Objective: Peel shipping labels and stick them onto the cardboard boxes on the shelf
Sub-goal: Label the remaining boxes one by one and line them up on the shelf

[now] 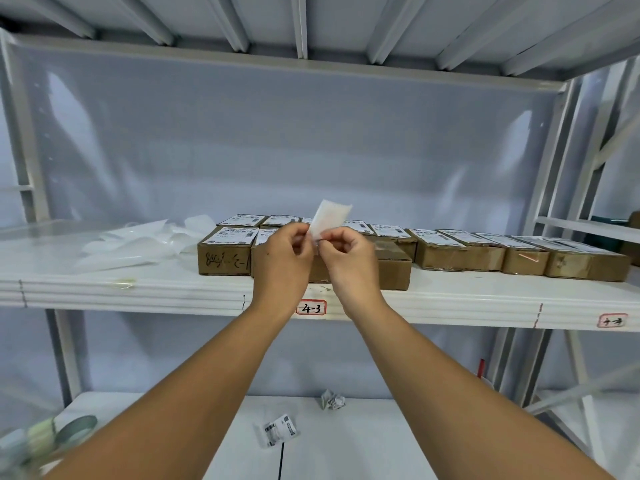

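- my left hand (pixel 282 252) and right hand (pixel 348 252) are raised close together in front of the shelf (pixel 138 289), fingers curled.
- both pinch the lower edge of a white shipping label (pixel 330 219), thumb and fingertips of each hand meeting at the same corner; the sheet stands up above my knuckles, tilted a little right.
- i cannot tell whether the label is parting from its backing.
- beyond my hands, the cardboard boxes (pixel 460 252) sit in rows on the shelf, running off to the right, most with printed labels on top.
- the near left box (pixel 225 259) has handwriting on its front face.
- a brown box (pixel 394 268) just right of my right hand shows a plain top.
- a heap of glossy white backing sheets (pixel 138 242) lies at the left of the boxes.
- a red-bordered tag reading 4-3 (pixel 311 308) is on the shelf's front edge, between my wrists.
- on the lower shelf lie a crumpled paper (pixel 332 399), a loose label (pixel 278 429) and, far left, tape rolls (pixel 74 427).
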`<move>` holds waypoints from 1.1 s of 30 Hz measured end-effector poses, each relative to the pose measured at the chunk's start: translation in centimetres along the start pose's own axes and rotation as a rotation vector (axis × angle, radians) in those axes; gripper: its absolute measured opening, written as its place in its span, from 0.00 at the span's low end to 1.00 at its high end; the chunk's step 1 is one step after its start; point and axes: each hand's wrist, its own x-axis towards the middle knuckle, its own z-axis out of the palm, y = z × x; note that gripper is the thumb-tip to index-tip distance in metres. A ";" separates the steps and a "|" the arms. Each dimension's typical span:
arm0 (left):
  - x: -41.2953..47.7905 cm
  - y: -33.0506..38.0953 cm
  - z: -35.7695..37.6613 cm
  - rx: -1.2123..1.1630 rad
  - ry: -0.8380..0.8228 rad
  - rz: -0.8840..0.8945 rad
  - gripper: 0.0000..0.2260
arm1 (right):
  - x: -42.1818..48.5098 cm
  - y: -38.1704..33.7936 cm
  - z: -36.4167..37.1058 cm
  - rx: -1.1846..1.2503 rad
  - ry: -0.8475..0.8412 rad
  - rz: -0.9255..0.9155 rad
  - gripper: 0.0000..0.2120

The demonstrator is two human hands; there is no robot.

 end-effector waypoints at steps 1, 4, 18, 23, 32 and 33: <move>0.1 0.0 -0.2 0.002 0.031 -0.027 0.09 | -0.1 -0.2 0.1 -0.018 -0.006 -0.016 0.11; 0.9 -0.6 -0.9 -0.115 0.107 -0.146 0.13 | 0.1 -0.6 0.1 -0.063 0.021 -0.034 0.10; 4.4 -2.3 -7.2 -0.456 0.343 -0.239 0.14 | 3.8 -0.1 0.5 0.056 0.422 0.116 0.21; 5.1 -2.3 -10.1 -0.369 0.448 -0.161 0.13 | 4.3 -0.6 2.1 0.095 0.429 0.150 0.16; 6.1 -5.0 -15.6 -0.301 0.567 -0.162 0.14 | 2.8 -3.1 9.1 -0.374 -0.049 -0.241 0.19; 6.2 -5.3 -16.1 -0.280 0.573 -0.160 0.13 | 2.5 -3.3 10.3 -0.493 -0.135 -0.369 0.19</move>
